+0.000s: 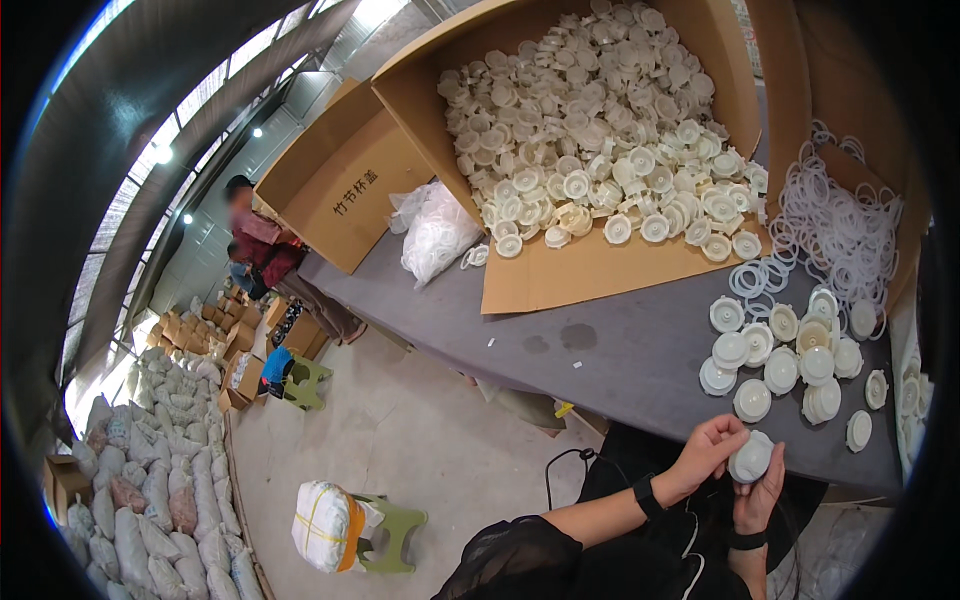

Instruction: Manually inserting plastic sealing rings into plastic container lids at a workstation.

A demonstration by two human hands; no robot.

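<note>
A round white plastic cap [750, 460] sits between my two hands just off the table's near edge. My right hand [760, 500] is closed round it from below and the right. Thumb and fingertips of my left hand [712, 448] pinch its upper left rim. Beyond my hands, several similar white caps [780, 370] lie loosely grouped on the grey table [640, 385]. Behind them is a heap of clear ring seals [840, 220], with some loose rings spilling toward the caps. Whether a ring is on the held cap I cannot tell.
A tipped carton [560, 275] spills a great pile of white caps [600, 130]. Left of it are a clear plastic bag [440, 235] and another carton [350, 200]. A green stool [390, 535] carries a wrapped bundle. Sacks [150, 500] line the floor; a person [265, 235] stands far left.
</note>
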